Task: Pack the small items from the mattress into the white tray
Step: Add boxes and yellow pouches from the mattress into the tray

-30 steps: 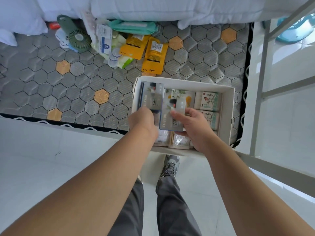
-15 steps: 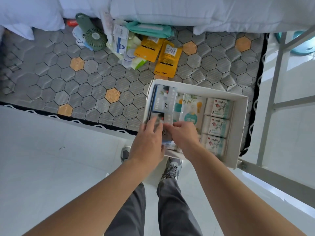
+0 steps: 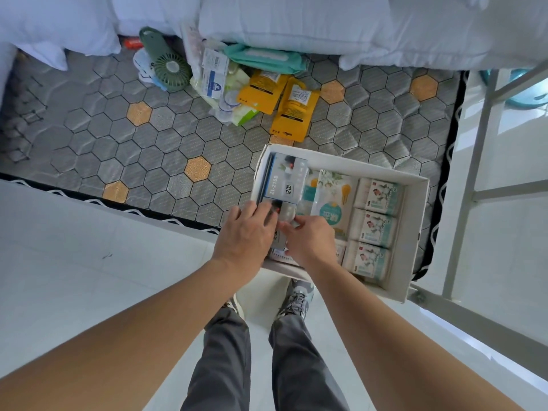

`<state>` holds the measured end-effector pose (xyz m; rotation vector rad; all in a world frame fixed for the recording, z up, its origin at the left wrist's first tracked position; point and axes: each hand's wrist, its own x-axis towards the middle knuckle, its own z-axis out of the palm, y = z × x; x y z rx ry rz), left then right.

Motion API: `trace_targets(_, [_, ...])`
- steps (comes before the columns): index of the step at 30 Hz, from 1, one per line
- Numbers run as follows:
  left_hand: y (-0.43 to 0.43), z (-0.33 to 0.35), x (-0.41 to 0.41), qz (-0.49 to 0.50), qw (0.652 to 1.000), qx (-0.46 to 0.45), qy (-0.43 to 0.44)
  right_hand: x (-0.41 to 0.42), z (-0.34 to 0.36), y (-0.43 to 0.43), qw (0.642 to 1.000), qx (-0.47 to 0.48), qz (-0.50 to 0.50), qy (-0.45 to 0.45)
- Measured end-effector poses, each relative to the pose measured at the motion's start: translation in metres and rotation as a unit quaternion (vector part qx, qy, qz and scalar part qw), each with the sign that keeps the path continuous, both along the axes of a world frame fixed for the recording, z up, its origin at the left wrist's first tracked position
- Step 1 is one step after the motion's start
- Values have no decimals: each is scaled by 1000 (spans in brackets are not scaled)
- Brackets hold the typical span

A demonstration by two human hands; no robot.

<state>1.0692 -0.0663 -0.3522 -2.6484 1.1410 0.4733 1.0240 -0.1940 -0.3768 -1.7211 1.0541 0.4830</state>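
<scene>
The white tray point(image 3: 421, 232) sits at the near right corner of the grey hexagon-patterned mattress point(image 3: 118, 143). Inside it stand a blue clock box point(image 3: 286, 179), a pale tissue pack point(image 3: 333, 197) and three small floral packs point(image 3: 376, 223) along the right side. My left hand point(image 3: 246, 235) and my right hand point(image 3: 308, 241) meet over the tray's near left corner, both gripping a second blue clock box point(image 3: 281, 215) that lies low in the tray, mostly hidden under my fingers.
More items lie at the far side of the mattress: a green hand fan point(image 3: 169, 63), two yellow pouches point(image 3: 293, 111), a teal wipes pack point(image 3: 264, 56) and clear bagged items point(image 3: 219, 87). White pillows point(image 3: 296, 22) sit behind them. A metal bed frame point(image 3: 480, 173) rises on the right.
Both hands carried the second clock box from above the tray's middle down into its near left corner. The view has shifted, so the tray now appears further right.
</scene>
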Motion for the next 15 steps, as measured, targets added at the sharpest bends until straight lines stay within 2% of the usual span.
trace_targets(9, [-10,11,6,10,997,-33,71,7,10,-13,998,0,49,30])
trace_targets(15, [-17,10,14,-12,999,1,46,14,12,-17,994,-40,99,29])
